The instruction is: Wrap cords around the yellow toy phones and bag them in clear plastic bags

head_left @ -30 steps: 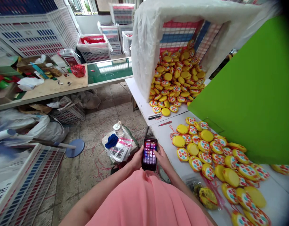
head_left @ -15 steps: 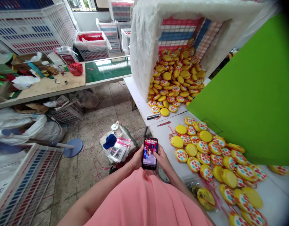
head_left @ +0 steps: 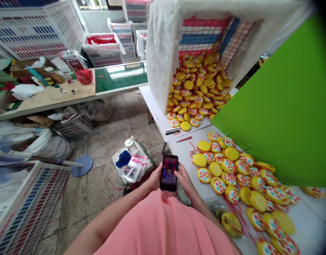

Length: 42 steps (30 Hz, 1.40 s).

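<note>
A black smartphone [head_left: 169, 173] is held upright in front of my lap, its screen dim with blurred red and purple shapes. My left hand [head_left: 155, 178] grips its left edge. On the opposite edge, my right hand [head_left: 183, 176] holds the phone too, with the thumb over the screen's right side. The fingers behind the phone are hidden. Right of my hands, many round yellow toys [head_left: 228, 165] with coloured dots lie spread on the white table [head_left: 182, 150]. A red-handled tool [head_left: 184, 139] and a black pen [head_left: 172, 132] lie near its left edge.
A plastic-lined crate [head_left: 160, 63] on its side spills more yellow toys. A green panel [head_left: 282, 113] stands at right. Left of my hands, a stool holds a white jug [head_left: 130, 143], a blue cloth [head_left: 123, 158] and plastic bags [head_left: 133, 170]. A white crate [head_left: 32, 212] stands lower left.
The phone's screen has gone from a bright picture to a dim one. Both hands stay on the phone, and the view has shifted very slightly.
</note>
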Each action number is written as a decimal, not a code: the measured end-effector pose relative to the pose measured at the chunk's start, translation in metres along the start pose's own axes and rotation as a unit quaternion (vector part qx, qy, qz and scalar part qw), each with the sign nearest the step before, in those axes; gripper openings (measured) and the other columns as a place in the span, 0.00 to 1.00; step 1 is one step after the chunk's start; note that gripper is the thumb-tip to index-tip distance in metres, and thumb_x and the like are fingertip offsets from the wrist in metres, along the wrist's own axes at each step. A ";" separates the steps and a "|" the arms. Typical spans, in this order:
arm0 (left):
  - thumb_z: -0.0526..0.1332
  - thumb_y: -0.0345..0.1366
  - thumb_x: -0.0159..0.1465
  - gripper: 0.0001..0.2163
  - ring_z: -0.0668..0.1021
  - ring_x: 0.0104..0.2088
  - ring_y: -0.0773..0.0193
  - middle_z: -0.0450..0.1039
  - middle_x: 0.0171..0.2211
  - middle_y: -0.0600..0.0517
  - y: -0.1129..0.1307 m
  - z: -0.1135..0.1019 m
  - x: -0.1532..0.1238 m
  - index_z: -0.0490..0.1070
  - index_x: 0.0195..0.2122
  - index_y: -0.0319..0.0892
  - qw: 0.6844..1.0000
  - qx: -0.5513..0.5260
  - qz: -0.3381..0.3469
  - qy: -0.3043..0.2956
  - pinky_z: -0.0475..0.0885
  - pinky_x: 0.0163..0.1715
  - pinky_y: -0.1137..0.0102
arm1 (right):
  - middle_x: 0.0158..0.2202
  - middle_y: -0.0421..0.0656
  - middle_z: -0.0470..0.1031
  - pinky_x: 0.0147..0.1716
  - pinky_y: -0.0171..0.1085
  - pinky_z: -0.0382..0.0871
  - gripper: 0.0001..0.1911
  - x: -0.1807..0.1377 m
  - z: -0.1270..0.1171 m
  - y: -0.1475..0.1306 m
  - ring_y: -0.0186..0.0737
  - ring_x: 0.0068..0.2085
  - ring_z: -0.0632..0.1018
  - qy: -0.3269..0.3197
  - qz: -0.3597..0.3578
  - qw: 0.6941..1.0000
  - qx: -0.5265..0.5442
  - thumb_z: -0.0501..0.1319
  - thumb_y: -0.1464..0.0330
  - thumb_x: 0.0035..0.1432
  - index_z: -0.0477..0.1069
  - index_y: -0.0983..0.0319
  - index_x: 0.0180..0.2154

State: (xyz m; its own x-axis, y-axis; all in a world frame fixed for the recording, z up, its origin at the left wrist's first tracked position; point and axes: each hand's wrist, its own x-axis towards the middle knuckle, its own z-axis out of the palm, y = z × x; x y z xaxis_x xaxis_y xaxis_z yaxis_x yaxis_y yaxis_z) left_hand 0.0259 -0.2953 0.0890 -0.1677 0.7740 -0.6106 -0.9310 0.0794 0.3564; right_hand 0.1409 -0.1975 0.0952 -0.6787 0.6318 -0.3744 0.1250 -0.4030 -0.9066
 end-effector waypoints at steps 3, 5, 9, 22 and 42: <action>0.56 0.52 0.65 0.25 0.79 0.44 0.52 0.78 0.43 0.41 0.000 0.000 0.000 0.72 0.50 0.34 1.000 -0.003 0.003 -0.001 0.70 0.50 0.59 | 0.52 0.48 0.76 0.54 0.48 0.67 0.35 0.000 0.000 -0.002 0.50 0.53 0.75 0.008 0.001 1.000 0.000 0.62 0.63 0.51 0.60 0.61 0.60; 0.55 0.51 0.65 0.24 0.79 0.44 0.52 0.78 0.42 0.41 0.000 0.000 0.000 0.72 0.50 0.34 1.000 -0.004 0.003 0.001 0.70 0.50 0.59 | 0.51 0.48 0.76 0.55 0.50 0.66 0.34 0.000 -0.001 -0.002 0.51 0.53 0.75 0.011 0.002 1.000 -0.002 0.62 0.63 0.51 0.61 0.61 0.60; 0.54 0.50 0.66 0.24 0.79 0.44 0.52 0.78 0.42 0.40 0.001 0.001 0.000 0.72 0.49 0.33 1.000 -0.005 0.002 0.009 0.70 0.50 0.60 | 0.55 0.47 0.73 0.60 0.51 0.60 0.32 -0.002 -0.001 -0.001 0.51 0.58 0.71 0.016 -0.008 1.000 -0.005 0.63 0.63 0.51 0.64 0.60 0.59; 0.47 0.51 0.69 0.26 0.80 0.41 0.52 0.79 0.38 0.40 0.006 0.003 -0.001 0.74 0.46 0.32 0.999 -0.014 -0.017 0.024 0.71 0.48 0.60 | 0.61 0.49 0.66 0.62 0.50 0.58 0.30 -0.009 0.001 0.011 0.47 0.61 0.67 -0.002 -0.047 0.999 -0.005 0.60 0.66 0.53 0.61 0.60 0.59; 0.49 0.51 0.68 0.26 0.80 0.42 0.50 0.80 0.37 0.40 0.000 0.003 -0.002 0.71 0.50 0.31 0.999 0.012 -0.034 0.025 0.69 0.50 0.57 | 0.57 0.50 0.70 0.58 0.50 0.63 0.27 -0.020 -0.008 0.017 0.46 0.57 0.71 0.007 -0.050 0.998 -0.027 0.59 0.66 0.56 0.61 0.60 0.58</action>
State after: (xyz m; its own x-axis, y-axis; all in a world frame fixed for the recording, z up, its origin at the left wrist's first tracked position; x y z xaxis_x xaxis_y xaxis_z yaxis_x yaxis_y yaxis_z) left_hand 0.0269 -0.2948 0.0926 -0.1210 0.7337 -0.6686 -0.9330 0.1458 0.3289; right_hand 0.1619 -0.2116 0.0856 -0.6802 0.6755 -0.2846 0.0967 -0.3022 -0.9483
